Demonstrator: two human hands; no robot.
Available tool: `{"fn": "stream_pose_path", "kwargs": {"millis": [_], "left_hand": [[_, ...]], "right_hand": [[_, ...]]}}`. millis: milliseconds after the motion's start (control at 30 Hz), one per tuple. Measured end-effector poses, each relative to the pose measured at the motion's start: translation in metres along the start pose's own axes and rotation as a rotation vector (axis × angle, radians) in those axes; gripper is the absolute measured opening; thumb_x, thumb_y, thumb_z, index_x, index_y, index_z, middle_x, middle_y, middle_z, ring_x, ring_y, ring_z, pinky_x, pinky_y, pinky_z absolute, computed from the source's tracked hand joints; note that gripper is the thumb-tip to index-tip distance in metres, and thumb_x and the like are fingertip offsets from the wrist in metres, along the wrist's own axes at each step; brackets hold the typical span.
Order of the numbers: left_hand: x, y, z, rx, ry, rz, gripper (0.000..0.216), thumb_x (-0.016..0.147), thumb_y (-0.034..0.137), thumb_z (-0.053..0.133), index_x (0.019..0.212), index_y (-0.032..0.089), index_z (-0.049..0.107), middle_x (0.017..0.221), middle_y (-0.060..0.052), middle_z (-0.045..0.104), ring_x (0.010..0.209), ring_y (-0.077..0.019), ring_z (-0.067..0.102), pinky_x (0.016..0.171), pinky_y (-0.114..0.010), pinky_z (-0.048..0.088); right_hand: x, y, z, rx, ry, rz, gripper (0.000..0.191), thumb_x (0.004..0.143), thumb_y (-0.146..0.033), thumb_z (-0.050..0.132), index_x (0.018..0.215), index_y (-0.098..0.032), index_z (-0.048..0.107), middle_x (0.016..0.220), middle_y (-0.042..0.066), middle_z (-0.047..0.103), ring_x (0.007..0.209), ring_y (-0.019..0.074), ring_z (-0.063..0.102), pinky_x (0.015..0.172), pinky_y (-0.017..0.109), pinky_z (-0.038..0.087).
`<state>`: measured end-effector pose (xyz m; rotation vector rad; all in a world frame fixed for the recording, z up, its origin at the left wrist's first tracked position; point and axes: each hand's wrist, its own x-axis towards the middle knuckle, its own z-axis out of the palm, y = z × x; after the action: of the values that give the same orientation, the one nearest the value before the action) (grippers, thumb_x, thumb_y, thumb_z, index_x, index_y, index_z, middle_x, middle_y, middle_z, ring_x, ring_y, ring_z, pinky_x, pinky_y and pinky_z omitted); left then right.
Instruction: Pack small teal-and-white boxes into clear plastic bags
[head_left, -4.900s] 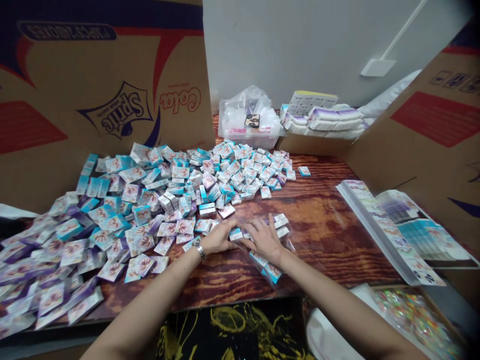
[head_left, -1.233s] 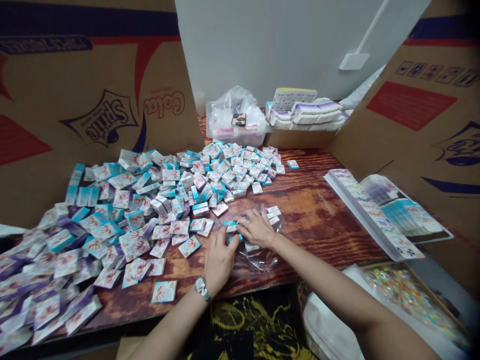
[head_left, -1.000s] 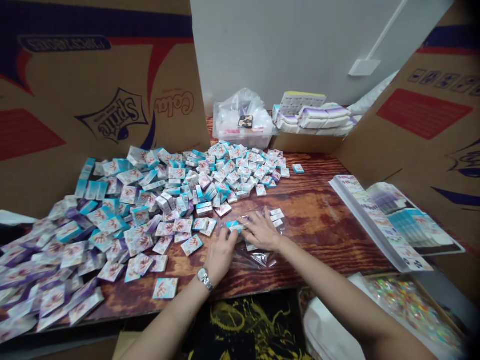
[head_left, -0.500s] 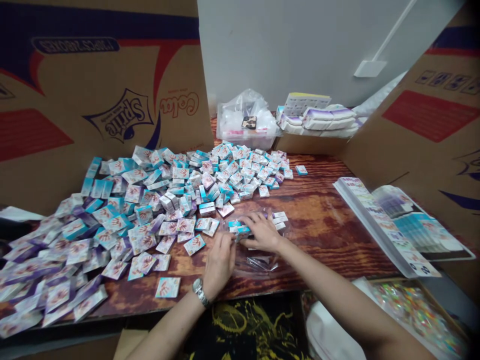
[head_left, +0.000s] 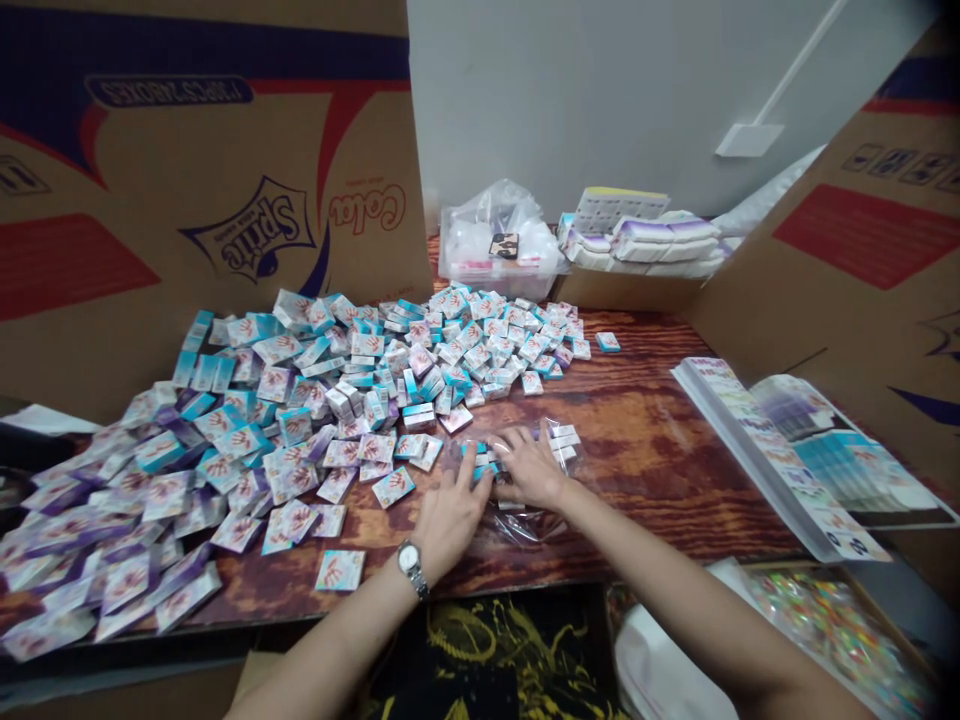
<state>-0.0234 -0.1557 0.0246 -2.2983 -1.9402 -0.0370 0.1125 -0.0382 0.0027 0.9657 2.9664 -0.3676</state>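
Observation:
A clear plastic bag (head_left: 525,528) lies on the table with several small white and blue boxes (head_left: 564,440) inside it. My left hand (head_left: 450,508), with a watch (head_left: 409,558) on its wrist, rests at the bag's left side, fingers stretched forward and apart. Across the middle of the bag lies my right hand (head_left: 531,468), its fingers spread over the boxes and hiding some of them. A big heap of small printed boxes (head_left: 360,400) fills the table to the left. One loose box (head_left: 340,570) sits near the front edge, left of my watch.
Large cardboard cartons stand at the left (head_left: 247,150) and right (head_left: 817,270). At the back are a clear bag of plastic items (head_left: 499,245) and an open carton of flat packs (head_left: 637,285). Printed card strips (head_left: 780,450) lie right. Below right is a box of colourful wrapped pieces (head_left: 832,620).
My left hand has gone from a pinch at the bag's edge to stretched fingers on the bag. My right hand stays on the bag. The view has shifted slightly.

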Motion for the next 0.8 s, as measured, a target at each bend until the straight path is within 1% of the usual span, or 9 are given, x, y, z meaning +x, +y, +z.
{"fn": "stream_pose_path", "kwargs": {"millis": [100, 167, 267, 333, 400, 500, 567, 633, 800], "left_hand": [[0.007, 0.001, 0.007, 0.025, 0.09, 0.017, 0.025, 0.084, 0.012, 0.05, 0.108, 0.019, 0.056, 0.136, -0.019, 0.042, 0.105, -0.0309, 0.056, 0.08, -0.047, 0.051], [0.011, 0.002, 0.012, 0.023, 0.127, 0.039, 0.02, 0.085, 0.016, 0.052, 0.104, 0.019, 0.057, 0.136, -0.016, 0.044, 0.112, -0.0322, 0.052, 0.085, -0.049, 0.049], [0.014, 0.001, 0.016, 0.004, 0.113, 0.072, 0.03, 0.085, 0.016, 0.053, 0.115, 0.019, 0.052, 0.133, -0.017, 0.046, 0.112, -0.0312, 0.051, 0.08, -0.044, 0.052], [0.013, -0.001, 0.016, -0.007, 0.089, 0.095, 0.033, 0.085, 0.015, 0.052, 0.118, 0.017, 0.05, 0.131, -0.019, 0.048, 0.112, -0.0298, 0.051, 0.078, -0.041, 0.053], [0.012, -0.003, 0.015, -0.006, 0.091, 0.111, 0.029, 0.084, 0.014, 0.053, 0.114, 0.015, 0.052, 0.133, -0.019, 0.046, 0.114, -0.0304, 0.049, 0.079, -0.042, 0.053], [0.013, -0.003, 0.016, 0.005, 0.143, 0.11, 0.018, 0.084, 0.015, 0.054, 0.102, 0.015, 0.056, 0.137, -0.018, 0.042, 0.118, -0.0339, 0.045, 0.082, -0.047, 0.051], [0.015, -0.002, 0.02, 0.0, 0.188, 0.095, 0.009, 0.084, 0.017, 0.054, 0.091, 0.015, 0.058, 0.134, -0.016, 0.045, 0.118, -0.0344, 0.045, 0.083, -0.048, 0.05], [0.018, -0.001, 0.025, -0.021, 0.228, 0.059, 0.005, 0.084, 0.019, 0.054, 0.086, 0.015, 0.058, 0.129, -0.015, 0.05, 0.116, -0.0328, 0.047, 0.082, -0.045, 0.05], [0.023, 0.006, 0.031, -0.106, 0.277, -0.065, 0.01, 0.084, 0.02, 0.053, 0.091, 0.019, 0.06, 0.123, -0.011, 0.055, 0.11, -0.0279, 0.049, 0.082, -0.043, 0.05]], "right_hand": [[0.0, 0.001, -0.001, 0.01, 0.003, -0.009, 0.067, 0.075, -0.046, 0.058, 0.134, -0.023, 0.037, 0.127, 0.014, 0.044, 0.114, 0.0319, 0.035, 0.097, 0.068, 0.001], [0.0, 0.002, -0.002, 0.006, -0.017, -0.012, 0.066, 0.075, -0.043, 0.057, 0.134, -0.021, 0.037, 0.127, 0.015, 0.044, 0.114, 0.0319, 0.035, 0.097, 0.068, 0.002], [-0.001, 0.003, -0.003, -0.007, -0.018, -0.037, 0.067, 0.075, -0.043, 0.057, 0.135, -0.021, 0.037, 0.128, 0.015, 0.043, 0.114, 0.0321, 0.035, 0.096, 0.069, 0.002], [-0.002, 0.005, -0.005, -0.006, -0.007, -0.059, 0.067, 0.076, -0.044, 0.056, 0.136, -0.022, 0.035, 0.129, 0.014, 0.043, 0.114, 0.0318, 0.035, 0.096, 0.069, 0.002], [-0.002, 0.006, -0.006, 0.003, -0.012, -0.075, 0.064, 0.078, -0.043, 0.054, 0.136, -0.022, 0.036, 0.13, 0.014, 0.042, 0.115, 0.0313, 0.035, 0.096, 0.069, 0.003], [-0.004, 0.009, -0.007, 0.003, -0.035, -0.107, 0.061, 0.08, -0.041, 0.051, 0.136, -0.019, 0.037, 0.133, 0.015, 0.041, 0.117, 0.0313, 0.034, 0.097, 0.069, 0.001], [-0.004, 0.01, -0.007, -0.002, -0.05, -0.133, 0.061, 0.082, -0.04, 0.049, 0.137, -0.019, 0.035, 0.137, 0.015, 0.037, 0.12, 0.0319, 0.032, 0.097, 0.07, 0.0], [-0.004, 0.011, -0.008, -0.003, -0.07, -0.152, 0.061, 0.083, -0.04, 0.046, 0.139, -0.02, 0.032, 0.141, 0.015, 0.033, 0.123, 0.0326, 0.03, 0.097, 0.07, 0.0], [-0.004, 0.014, -0.01, -0.009, -0.105, -0.149, 0.06, 0.084, -0.035, 0.044, 0.14, -0.02, 0.03, 0.143, 0.015, 0.031, 0.125, 0.0322, 0.03, 0.099, 0.067, 0.001]]}}
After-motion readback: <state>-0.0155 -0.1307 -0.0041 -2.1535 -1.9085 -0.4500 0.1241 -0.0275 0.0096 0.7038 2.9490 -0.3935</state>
